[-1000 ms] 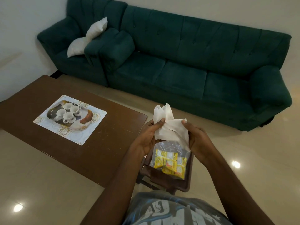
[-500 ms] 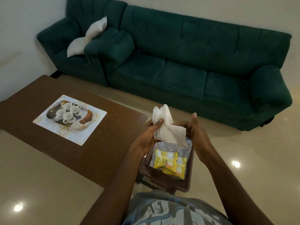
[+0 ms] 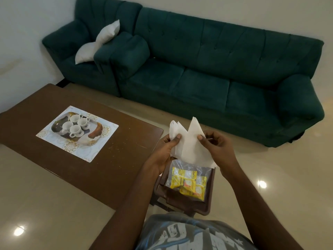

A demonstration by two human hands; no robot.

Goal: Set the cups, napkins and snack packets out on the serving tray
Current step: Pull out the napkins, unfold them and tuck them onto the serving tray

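Several white napkins [image 3: 189, 147] are held above a brown stand [image 3: 207, 210], off the table's [image 3: 117, 159] near right corner. Compared with half a second ago, they are fanned wider. The stack is gripped by the left hand [image 3: 162, 156] and one sheet is pinched free by the right hand [image 3: 219, 150]. Placement on the tray [image 3: 95, 136], where four cups [image 3: 74, 124] are already set, is judged next. Lettering on the yellow snack packets [image 3: 189, 183] cannot be read.

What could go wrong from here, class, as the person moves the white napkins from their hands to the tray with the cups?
1. The napkins are loose, thin sheets pinched only by the left hand and right hand; one may slip or tear as they are separated.
2. The serving tray already holds four cups set close together, so placing napkins beside them could knock a cup.
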